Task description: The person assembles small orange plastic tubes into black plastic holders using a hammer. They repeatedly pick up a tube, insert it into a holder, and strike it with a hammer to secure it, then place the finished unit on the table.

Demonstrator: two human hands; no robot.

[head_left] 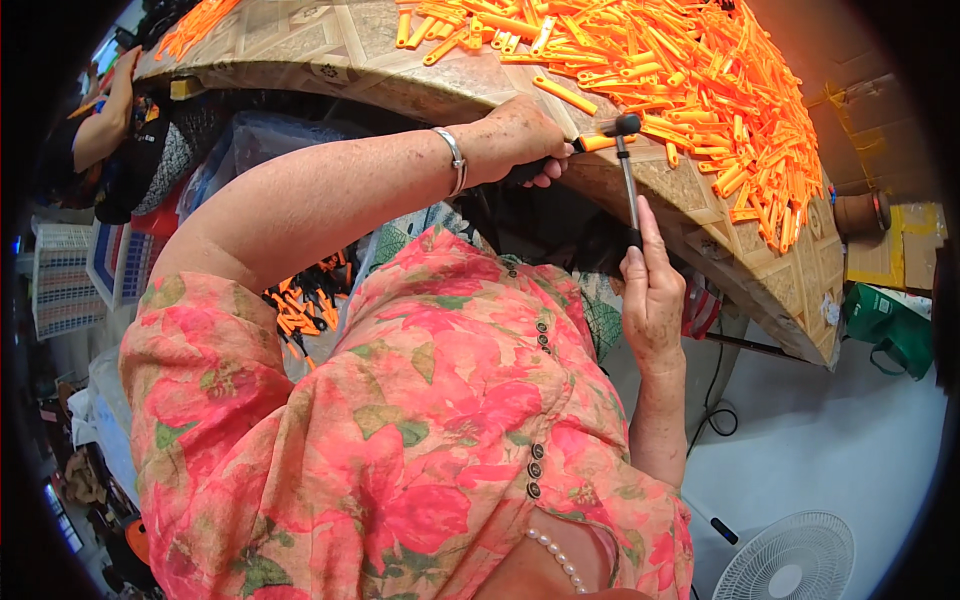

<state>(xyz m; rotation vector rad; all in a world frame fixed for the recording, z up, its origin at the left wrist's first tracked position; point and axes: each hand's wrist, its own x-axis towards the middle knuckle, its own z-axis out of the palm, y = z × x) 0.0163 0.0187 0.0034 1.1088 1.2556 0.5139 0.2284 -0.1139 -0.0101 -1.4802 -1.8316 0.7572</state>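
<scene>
At the table's edge my left hand point(530, 135) is closed around a black piece point(528, 173) with an orange plastic handle point(603, 142) sticking out to the right. Most of the black piece is hidden by the fingers. My right hand point(655, 300) grips a small hammer point(628, 180) by its dark handle, the index finger stretched along it. The hammer's black head is at the orange handle's outer end; whether they touch I cannot tell. Just beyond, a large heap of orange plastic handles point(690, 90) covers the tabletop, with one loose handle point(565, 96) near the edge.
The patterned tabletop point(340, 45) curves across the far side. Below my left arm lie orange-and-black pieces point(305, 305). Plastic baskets point(65, 280) and another person's arm point(108, 125) are at the left. A white fan point(788, 565) and green bag point(888, 330) are at the right.
</scene>
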